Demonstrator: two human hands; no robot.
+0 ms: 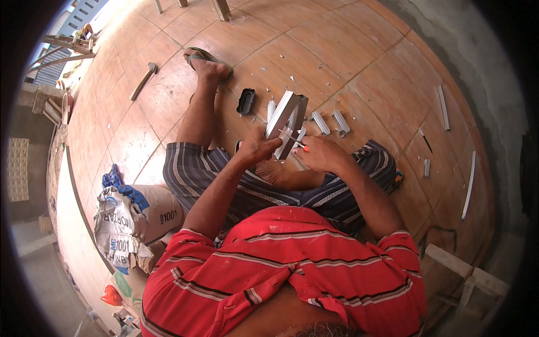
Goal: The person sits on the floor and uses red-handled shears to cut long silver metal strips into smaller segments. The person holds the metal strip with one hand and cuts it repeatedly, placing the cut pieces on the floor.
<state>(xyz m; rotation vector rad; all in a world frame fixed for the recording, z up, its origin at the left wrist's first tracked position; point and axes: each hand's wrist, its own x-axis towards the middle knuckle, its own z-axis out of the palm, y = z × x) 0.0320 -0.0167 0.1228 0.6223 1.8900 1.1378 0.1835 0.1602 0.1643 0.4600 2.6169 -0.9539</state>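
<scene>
My left hand (258,147) is closed around the lower part of a silver aluminium profile (282,112), which stands tilted up between my legs. One side of it shows a dark, open channel. A screwdriver (305,147) with an orange-red handle is gripped in my right hand (324,154); its thin shaft points left across the profile's channel. Whether its tip touches the metal I cannot tell. Just beyond my hands, short cut aluminium pieces (320,123) lie on the floor. A small black tray (246,101) is near them, to the left.
A hammer (144,81) lies on the tiled floor (269,48) at far left, past my bent leg. Printed sacks (160,210) stand to my left. Thin metal strips (469,185) and a dark thin rod (426,142) are on the right. Wooden pieces (449,259) sit at lower right.
</scene>
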